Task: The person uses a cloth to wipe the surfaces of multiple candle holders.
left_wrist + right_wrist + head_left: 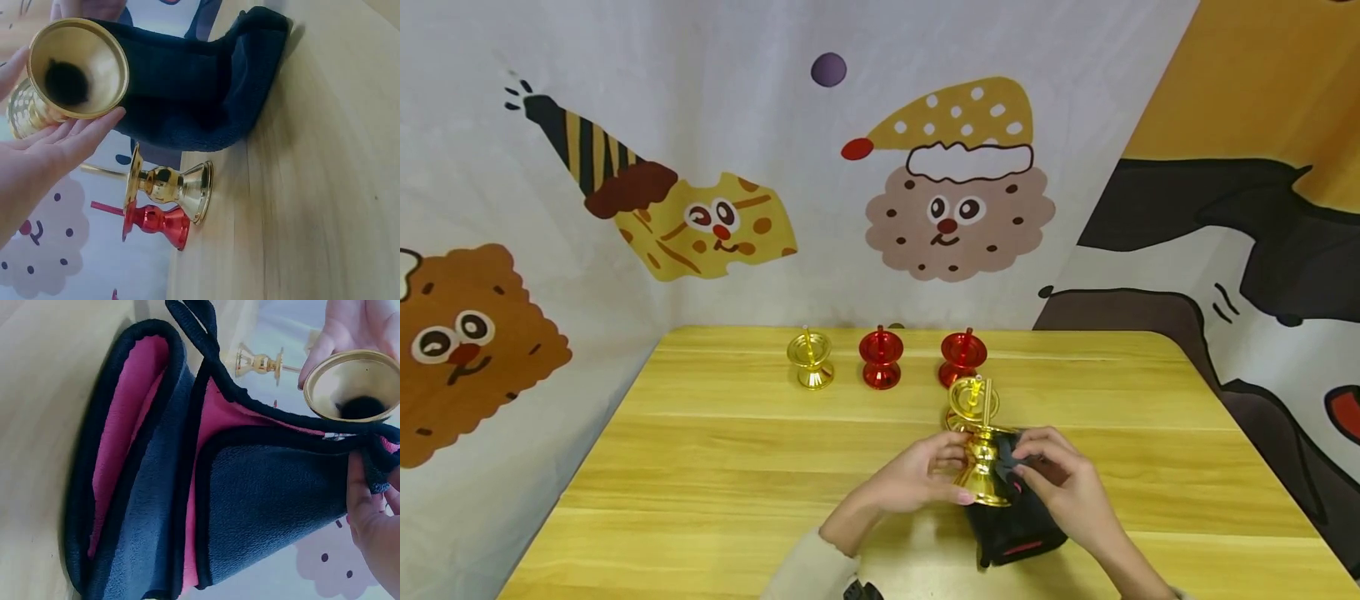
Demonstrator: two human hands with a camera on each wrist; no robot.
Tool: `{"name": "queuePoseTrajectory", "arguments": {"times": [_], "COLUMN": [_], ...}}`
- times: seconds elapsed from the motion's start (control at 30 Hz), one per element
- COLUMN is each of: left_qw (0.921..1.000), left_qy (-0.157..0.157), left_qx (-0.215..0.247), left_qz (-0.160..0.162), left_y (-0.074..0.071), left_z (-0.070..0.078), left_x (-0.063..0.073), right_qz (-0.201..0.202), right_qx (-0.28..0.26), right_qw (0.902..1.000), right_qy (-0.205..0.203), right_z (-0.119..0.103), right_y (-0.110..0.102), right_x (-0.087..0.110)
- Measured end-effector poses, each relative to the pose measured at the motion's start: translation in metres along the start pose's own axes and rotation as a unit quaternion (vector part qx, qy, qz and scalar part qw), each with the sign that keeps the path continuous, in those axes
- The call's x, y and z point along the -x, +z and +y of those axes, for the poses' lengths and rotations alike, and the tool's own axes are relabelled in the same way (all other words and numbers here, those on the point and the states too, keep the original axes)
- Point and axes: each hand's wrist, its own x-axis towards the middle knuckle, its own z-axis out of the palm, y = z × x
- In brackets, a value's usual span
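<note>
Seemingly an indoor tabletop set-up, room type unclear: wood-grain table (737, 475) against a cartoon-printed fabric backdrop (737, 100)

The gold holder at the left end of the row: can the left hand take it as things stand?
Probably not right away: the left hand holds another gold holder. Otherwise the way looks free, with bare tabletop between hand and leftmost holder.

A plain cream sleeve (812, 571) with a small black fitting (862, 591) at its edge adjoins the bare left hand (913, 479).
</note>
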Motion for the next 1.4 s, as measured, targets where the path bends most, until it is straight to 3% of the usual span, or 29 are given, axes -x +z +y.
{"name": "queuePoseTrajectory", "arguments": {"times": [0.23, 0.53, 0.83, 1.1, 1.4], "left_qw": [0.9988, 0.9986, 0.9985, 0.9940, 0.9902], "left_qy": [-0.008, -0.022, 0.002, -0.004, 0.006], "left_qx": [-0.031, -0.021, -0.042, -0.010, -0.001], "left_qz": [0.038, 0.044, 0.034, 0.109, 0.139], "left_y": [0.008, 0.005, 0.003, 0.003, 0.002], "left_z": [-0.002, -0.002, 0.002, 0.003, 0.001], "left_x": [-0.005, -0.003, -0.003, -0.008, -0.009], "right_qz": [0.009, -0.002, -0.006, -0.012, -0.020], "right_qx": [0.030, 0.008, 0.034, 0.026, 0.017], "right_qw": [0.9995, 1.0000, 0.9991, 0.9996, 0.9995], "right_qy": [0.000, -0.004, 0.024, -0.003, -0.016], "right_z": [-0.006, -0.002, 0.003, 0.002, 0.005], "right_y": [0.005, 0.002, -0.002, -0.001, -0.005], "right_x": [0.001, 0.002, 0.002, 0.004, 0.003]}}
